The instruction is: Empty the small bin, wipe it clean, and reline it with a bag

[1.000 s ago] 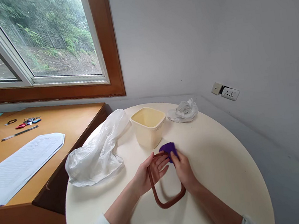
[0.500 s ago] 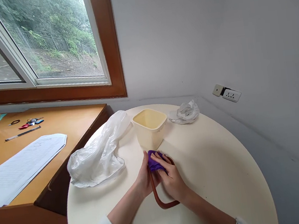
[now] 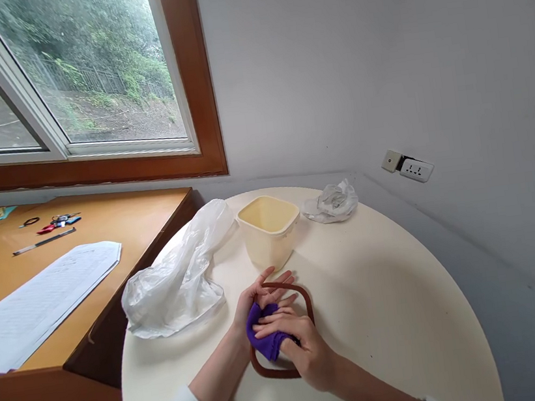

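A brown square frame with rounded corners (image 3: 309, 300), like the rim of a lid, is tilted above the near part of the table. My left hand (image 3: 255, 297) supports it from below, palm up and fingers stretched out, showing through the middle. Whether that middle is clear or open I cannot tell. My right hand (image 3: 309, 346) presses a folded purple cloth (image 3: 262, 342) against the frame's left side, its fingers lying over the cloth. Just beyond my hands stands a cream square container (image 3: 269, 243), upright with its top uncovered.
On the round white table (image 3: 391, 316), a crumpled clear plastic bag (image 3: 174, 292) lies left and a smaller bunched bag (image 3: 332, 204) behind right. The wooden desk (image 3: 150, 209) at left carries papers (image 3: 53, 294), a pen (image 3: 45, 241) and keys (image 3: 60, 221). Walls border the table behind and right.
My right hand has slid the cloth toward me and left, from the frame's far edge to its left side. The frame has turned flatter, and my left fingers have spread out beneath it.
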`<state>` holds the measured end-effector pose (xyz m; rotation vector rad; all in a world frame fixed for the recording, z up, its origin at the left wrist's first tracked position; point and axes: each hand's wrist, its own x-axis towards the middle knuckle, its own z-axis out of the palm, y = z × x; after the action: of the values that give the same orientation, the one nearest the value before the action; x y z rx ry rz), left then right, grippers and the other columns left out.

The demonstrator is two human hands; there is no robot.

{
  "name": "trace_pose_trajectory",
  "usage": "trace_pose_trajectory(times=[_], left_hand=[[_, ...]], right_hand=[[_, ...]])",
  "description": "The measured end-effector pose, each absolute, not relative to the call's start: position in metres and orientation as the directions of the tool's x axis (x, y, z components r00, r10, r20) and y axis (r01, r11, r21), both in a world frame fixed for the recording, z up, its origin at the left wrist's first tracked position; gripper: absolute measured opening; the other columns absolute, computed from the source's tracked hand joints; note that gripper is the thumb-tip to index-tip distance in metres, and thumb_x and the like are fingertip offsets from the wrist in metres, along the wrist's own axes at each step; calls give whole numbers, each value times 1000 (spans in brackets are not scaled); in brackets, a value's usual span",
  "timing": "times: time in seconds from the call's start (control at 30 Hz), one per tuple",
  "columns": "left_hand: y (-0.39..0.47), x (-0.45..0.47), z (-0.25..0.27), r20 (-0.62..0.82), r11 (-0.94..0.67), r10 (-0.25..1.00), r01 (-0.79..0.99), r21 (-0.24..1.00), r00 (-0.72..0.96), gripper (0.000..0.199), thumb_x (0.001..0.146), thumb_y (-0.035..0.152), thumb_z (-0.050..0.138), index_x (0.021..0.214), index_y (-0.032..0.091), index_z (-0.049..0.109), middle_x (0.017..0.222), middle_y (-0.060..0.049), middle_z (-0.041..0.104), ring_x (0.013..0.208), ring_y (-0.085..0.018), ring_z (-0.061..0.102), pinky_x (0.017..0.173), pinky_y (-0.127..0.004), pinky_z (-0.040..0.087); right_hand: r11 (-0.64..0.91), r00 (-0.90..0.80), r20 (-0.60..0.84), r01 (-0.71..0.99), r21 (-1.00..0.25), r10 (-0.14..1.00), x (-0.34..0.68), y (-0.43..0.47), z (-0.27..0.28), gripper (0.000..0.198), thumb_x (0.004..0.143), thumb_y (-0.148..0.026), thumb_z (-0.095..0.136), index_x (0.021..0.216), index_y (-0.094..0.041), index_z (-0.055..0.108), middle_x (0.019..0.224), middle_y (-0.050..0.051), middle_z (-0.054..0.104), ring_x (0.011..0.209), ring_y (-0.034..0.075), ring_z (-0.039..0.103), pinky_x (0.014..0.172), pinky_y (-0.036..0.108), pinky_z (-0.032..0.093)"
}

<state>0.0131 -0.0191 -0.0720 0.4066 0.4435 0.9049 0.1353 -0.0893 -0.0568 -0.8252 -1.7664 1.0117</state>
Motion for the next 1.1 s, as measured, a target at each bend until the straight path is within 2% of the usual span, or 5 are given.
trace_pose_trajectory(times=[0.33,0.5,0.63,0.9,1.1], left_hand=[[-14,13,-69,-243,438,899,-731,523,365,56,55,-6,39,107,16,35,122,-17,53,113,-29,53,97,-50,39],[-14,9,-63,-285,418,907,-739,528,310,55,52,-7,38,102,15,39,117,-16,57,112,-30,53,96,-50,41],[-10,5,-64,-269,412,911,-723,554,313,54,53,-7,38,102,16,39,116,-16,58,112,-29,54,96,-47,42],[-12,7,-71,-217,454,886,-675,582,409,45,52,-5,40,93,14,44,97,-14,67,104,-29,58,97,-49,39],[-16,11,-74,-195,512,839,-616,598,508,47,49,-7,39,91,14,43,95,-14,67,102,-28,60,98,-47,38]], right_hand=[[537,-522,414,103,-837,745,140,-103,-51,33,64,-11,36,72,-21,66,77,0,71,81,15,61,86,32,38],[603,-536,414,239,-761,735,153,-101,-50,21,63,-11,33,55,-21,51,59,-1,61,69,14,56,81,33,38],[661,-523,439,380,-646,730,169,-93,-54,13,61,-11,34,53,-20,39,52,-2,47,67,14,50,79,34,36],[582,-295,514,559,-591,806,190,-74,-65,17,67,-10,35,59,-19,46,63,0,53,74,16,53,77,37,34],[543,-173,525,435,-719,834,194,-70,-71,28,77,-12,39,90,-21,62,91,4,65,99,20,54,88,39,37]])
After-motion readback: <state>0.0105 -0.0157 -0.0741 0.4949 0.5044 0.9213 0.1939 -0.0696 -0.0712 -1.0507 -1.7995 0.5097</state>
